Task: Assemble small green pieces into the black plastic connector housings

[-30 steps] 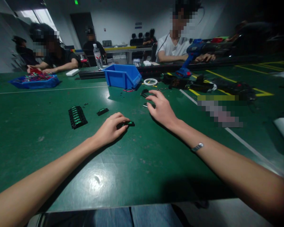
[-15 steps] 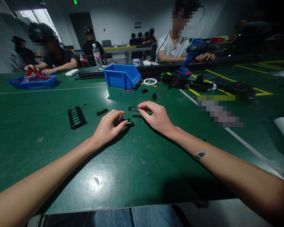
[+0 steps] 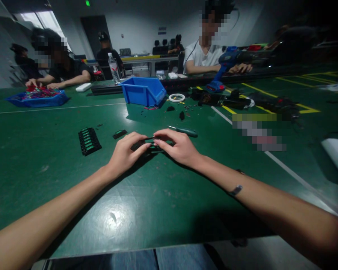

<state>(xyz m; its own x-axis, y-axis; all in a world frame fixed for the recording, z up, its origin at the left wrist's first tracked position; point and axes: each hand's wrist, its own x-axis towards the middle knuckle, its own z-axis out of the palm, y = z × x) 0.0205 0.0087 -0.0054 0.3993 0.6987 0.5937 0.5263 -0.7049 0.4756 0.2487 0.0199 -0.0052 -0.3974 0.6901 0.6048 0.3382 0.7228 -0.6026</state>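
My left hand (image 3: 127,152) and my right hand (image 3: 177,146) meet at the middle of the green table (image 3: 73,195), fingertips touching over a small black part with green inside (image 3: 146,147). Both hands pinch it; the left holds it down, the right presses a thin black frame piece onto it from the right. The fingers hide most of the part. A green-handled screwdriver (image 3: 184,131) lies just behind my right hand. To the left lie a black tray of several green pieces (image 3: 89,141) and a single small black piece (image 3: 119,133).
A blue bin (image 3: 143,90) stands behind, with a white tape ring (image 3: 177,98) and loose black bits (image 3: 181,115) near it. A blue power screwdriver (image 3: 224,69) and dark tools lie at the back right. Other people sit across; one works at a blue tray (image 3: 35,98) far left.
My right hand came back from the loose bits near the bin with a thin black frame and brought it to the part under my left hand. The screwdriver now shows behind it.
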